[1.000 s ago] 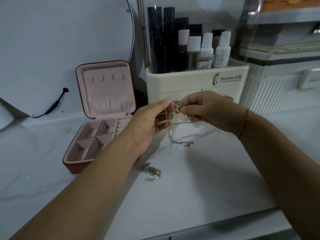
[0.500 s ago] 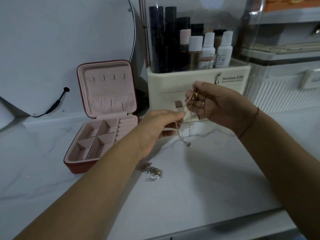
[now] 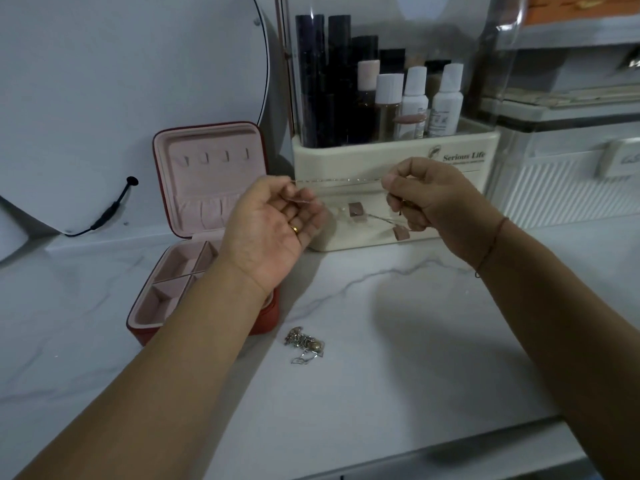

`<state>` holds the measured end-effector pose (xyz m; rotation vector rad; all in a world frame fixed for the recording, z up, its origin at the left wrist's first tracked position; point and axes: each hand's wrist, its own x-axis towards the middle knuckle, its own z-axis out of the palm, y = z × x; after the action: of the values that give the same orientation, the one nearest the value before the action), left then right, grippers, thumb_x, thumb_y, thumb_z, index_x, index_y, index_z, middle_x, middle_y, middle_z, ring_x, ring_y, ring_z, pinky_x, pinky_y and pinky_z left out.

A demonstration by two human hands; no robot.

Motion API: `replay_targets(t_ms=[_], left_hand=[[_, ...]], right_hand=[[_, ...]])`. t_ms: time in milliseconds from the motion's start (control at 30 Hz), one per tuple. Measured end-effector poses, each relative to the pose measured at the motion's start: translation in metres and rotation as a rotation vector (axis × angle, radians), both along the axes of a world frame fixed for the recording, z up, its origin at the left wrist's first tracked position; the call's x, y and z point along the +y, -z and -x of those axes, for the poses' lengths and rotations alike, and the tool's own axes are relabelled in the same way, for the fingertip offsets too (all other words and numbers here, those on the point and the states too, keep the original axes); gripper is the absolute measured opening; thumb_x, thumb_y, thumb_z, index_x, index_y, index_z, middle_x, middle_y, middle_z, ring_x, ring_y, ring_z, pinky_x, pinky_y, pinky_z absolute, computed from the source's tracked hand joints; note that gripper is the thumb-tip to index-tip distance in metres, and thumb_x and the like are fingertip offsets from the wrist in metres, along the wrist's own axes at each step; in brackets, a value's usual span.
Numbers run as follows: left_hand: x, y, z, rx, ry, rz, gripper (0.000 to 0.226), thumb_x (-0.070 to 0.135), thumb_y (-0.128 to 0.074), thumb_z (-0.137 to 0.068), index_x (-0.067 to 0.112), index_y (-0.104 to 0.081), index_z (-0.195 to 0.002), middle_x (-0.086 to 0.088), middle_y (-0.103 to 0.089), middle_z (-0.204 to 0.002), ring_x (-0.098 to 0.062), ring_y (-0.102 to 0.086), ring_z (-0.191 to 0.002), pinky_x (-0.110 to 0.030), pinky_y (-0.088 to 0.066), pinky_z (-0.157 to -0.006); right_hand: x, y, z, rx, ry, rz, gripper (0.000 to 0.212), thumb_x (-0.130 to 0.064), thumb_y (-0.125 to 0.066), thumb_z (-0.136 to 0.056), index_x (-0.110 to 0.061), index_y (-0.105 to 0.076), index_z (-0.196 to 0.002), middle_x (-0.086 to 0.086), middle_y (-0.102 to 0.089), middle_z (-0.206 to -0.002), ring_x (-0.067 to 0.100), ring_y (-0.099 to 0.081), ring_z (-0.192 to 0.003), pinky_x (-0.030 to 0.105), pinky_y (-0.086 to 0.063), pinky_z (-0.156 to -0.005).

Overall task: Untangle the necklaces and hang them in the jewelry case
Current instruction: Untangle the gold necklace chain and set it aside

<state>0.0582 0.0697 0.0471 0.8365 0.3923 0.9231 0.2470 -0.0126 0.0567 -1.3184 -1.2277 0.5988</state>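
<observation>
L hand [image 3: 273, 230]: thumb + index tip pinch one end of a thin necklace [image 3: 337, 180]. Other L fingers are loosely curled, palm turned up toward cam, gold ring [image 3: 295, 229] on one. R hand [image 3: 429, 199]: fingertips pinch the other end, rest of the fingers curled in tight. Red thread bracelet [image 3: 493, 242] on R wrist.

Necklace is pulled taut, approx level, between the hands, in the air above the counter [image 3: 398, 358] and right in front of the cream organizer [image 3: 460, 174] wall. A 2nd strand slants down-left from the R hand, too blurred to tell how it joins.

Tangled pile [image 3: 304, 344] of more chains lies on the counter between the forearms, below the hands, near the jewelry case [image 3: 207, 209] front-R corner but apart from it.

Case sits L of the organizer, lid upright, 4 hooks [image 3: 214, 156] in a row at the top of the lid, nothing on them. Base compartments [image 3: 173, 282] are pink; R part of the base is hidden under the L forearm.

Open marble runs from the pile to the counter front edge [image 3: 433, 452] at bottom, and wide to the R below the R forearm. Round mirror [image 3: 104, 98] w/ black cable [image 3: 110, 209] at far L, ribbed white box [image 3: 571, 188] at far R, bottles [image 3: 415, 98] standing in the organizer.
</observation>
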Motion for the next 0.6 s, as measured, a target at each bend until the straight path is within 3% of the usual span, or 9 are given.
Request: replay_targets(t_ms=[167, 300, 500, 601], left_hand=[[0.007, -0.005, 0.007, -0.130, -0.063, 0.101, 0.018, 0.020, -0.052, -0.086, 0.013, -0.059, -0.071, -0.002, -0.060, -0.072, -0.017, -0.060, -0.070, -0.034, -0.054, -0.087], [0.006, -0.004, 0.004, -0.132, -0.058, 0.117, 0.020, 0.019, -0.054, -0.088, 0.011, -0.062, -0.071, -0.003, -0.057, -0.068, -0.015, -0.058, -0.064, -0.032, -0.055, -0.079], [0.008, -0.002, 0.004, -0.092, -0.071, 0.115, 0.022, 0.023, -0.058, -0.089, 0.014, -0.062, -0.069, 0.002, -0.046, -0.060, -0.009, -0.045, -0.053, -0.022, -0.047, -0.064], [0.006, 0.000, 0.003, -0.064, -0.068, 0.101, 0.021, 0.024, -0.060, -0.088, 0.014, -0.060, -0.069, 0.001, -0.052, -0.063, -0.010, -0.051, -0.057, -0.024, -0.051, -0.068]], right_hand=[[0.003, 0.003, -0.003, -0.108, 0.075, -0.042, 0.014, -0.013, -0.061, -0.092, -0.010, -0.059, -0.079, 0.007, -0.057, -0.063, 0.010, -0.041, -0.040, 0.020, -0.039, -0.043], [0.004, 0.003, -0.005, -0.132, 0.120, -0.090, 0.014, -0.012, -0.061, -0.092, -0.011, -0.060, -0.078, 0.008, -0.057, -0.063, 0.010, -0.045, -0.043, 0.018, -0.042, -0.046], [0.002, -0.001, -0.014, -0.015, 0.190, -0.164, 0.014, -0.012, -0.058, -0.093, -0.010, -0.057, -0.079, 0.005, -0.052, -0.066, 0.009, -0.044, -0.051, 0.020, -0.047, -0.057], [0.000, -0.002, -0.016, 0.146, 0.133, -0.142, 0.017, -0.014, -0.055, -0.095, -0.012, -0.053, -0.079, 0.003, -0.046, -0.066, 0.010, -0.040, -0.049, 0.025, -0.053, -0.063]])
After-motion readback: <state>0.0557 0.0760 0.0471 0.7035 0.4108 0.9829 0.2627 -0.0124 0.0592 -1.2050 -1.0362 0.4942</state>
